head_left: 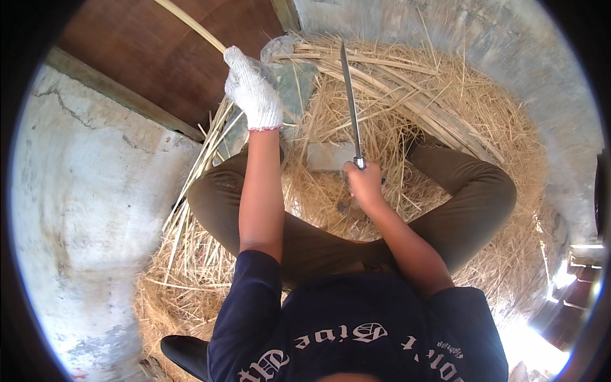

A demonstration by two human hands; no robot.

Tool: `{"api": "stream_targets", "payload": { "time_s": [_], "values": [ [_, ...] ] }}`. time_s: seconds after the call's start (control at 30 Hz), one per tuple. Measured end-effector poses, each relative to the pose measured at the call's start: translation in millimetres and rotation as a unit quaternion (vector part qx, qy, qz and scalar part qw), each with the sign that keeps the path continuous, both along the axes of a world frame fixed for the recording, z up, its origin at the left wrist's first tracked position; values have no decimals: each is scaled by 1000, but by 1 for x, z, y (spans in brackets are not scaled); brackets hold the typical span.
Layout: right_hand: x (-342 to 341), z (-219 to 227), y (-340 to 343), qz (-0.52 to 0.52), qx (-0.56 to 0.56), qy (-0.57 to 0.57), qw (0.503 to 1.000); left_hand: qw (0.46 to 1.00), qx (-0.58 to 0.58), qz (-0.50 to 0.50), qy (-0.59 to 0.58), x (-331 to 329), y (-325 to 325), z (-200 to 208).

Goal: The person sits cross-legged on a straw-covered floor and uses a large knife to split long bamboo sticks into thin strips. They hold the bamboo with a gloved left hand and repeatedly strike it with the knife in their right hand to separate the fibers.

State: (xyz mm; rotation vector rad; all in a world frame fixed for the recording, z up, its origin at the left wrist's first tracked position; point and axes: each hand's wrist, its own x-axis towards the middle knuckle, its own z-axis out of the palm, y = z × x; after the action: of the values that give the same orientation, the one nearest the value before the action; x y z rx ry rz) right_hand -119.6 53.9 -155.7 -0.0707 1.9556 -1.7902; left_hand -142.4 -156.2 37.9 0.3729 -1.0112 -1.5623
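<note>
My left hand (253, 92), in a white knitted glove with a red cuff edge, is raised in front of me. It is closed around a pale, thin strip (191, 22), bamboo or cane by its look, which runs up past the top left edge. In my bare right hand (365, 183) is the handle of a long, narrow-bladed knife (351, 95). The blade points away from me, tilted slightly left, apart from the strip. Below the knife, a pale grey block (329, 156) lies between my bent legs, partly covered with shavings.
Straw-like shavings (503, 127) surround me on the ground. Longer split strips (414, 102) lie beyond my right leg, and more thin strips (181, 223) lie by my left knee. A greenish sheet (296, 89) lies ahead. Worn walls (108, 191) and a brown panel (140, 57) stand close.
</note>
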Motion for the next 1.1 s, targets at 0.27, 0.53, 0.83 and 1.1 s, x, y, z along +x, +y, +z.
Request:
{"api": "stream_targets", "payload": {
  "time_s": [0.27, 0.53, 0.83, 1.1],
  "values": [
    [33, -37, -6, 138, 123, -169, 968, 999, -19, -26, -25, -7, 0, -6],
    [28, -20, -4, 73, 36, 26, 996, 998, -21, -66, -6, -7, -5, -2],
    [26, -42, 0, 99, 104, -25, 989, 991, -19, -132, -28, 4, -17, 2],
    [24, -30, 3, 185, 221, -116, 951, 990, -16, -137, -19, 9, -33, -2]
  ]
}}
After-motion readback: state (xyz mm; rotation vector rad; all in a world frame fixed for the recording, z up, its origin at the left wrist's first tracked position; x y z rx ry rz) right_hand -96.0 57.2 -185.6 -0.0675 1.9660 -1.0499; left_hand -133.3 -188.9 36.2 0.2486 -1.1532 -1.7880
